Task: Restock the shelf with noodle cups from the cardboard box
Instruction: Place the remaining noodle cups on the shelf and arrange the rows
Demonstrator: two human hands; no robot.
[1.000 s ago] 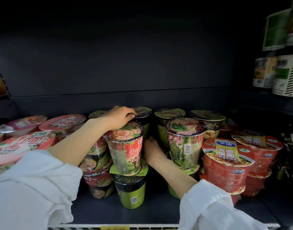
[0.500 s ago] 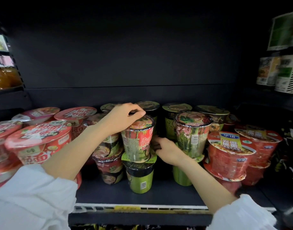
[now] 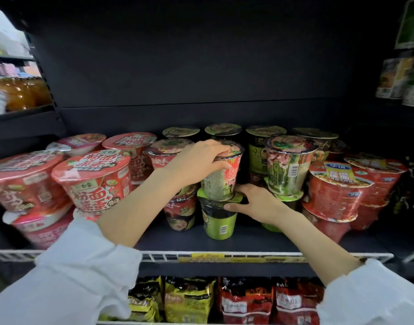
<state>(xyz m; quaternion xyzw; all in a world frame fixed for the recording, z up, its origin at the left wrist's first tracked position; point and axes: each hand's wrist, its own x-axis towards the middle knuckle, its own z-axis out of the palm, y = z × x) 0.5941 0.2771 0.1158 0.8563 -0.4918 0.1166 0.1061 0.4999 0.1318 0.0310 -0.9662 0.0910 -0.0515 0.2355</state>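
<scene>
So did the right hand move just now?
Yes. The right hand slid down from beside the top cup, which the left hand grips, onto the rim of the green bottom cup, which it pinches.

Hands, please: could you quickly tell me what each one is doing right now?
Left hand: grips the top of the upper noodle cup.
Right hand: holds the rim of the green cup beneath it.
</scene>
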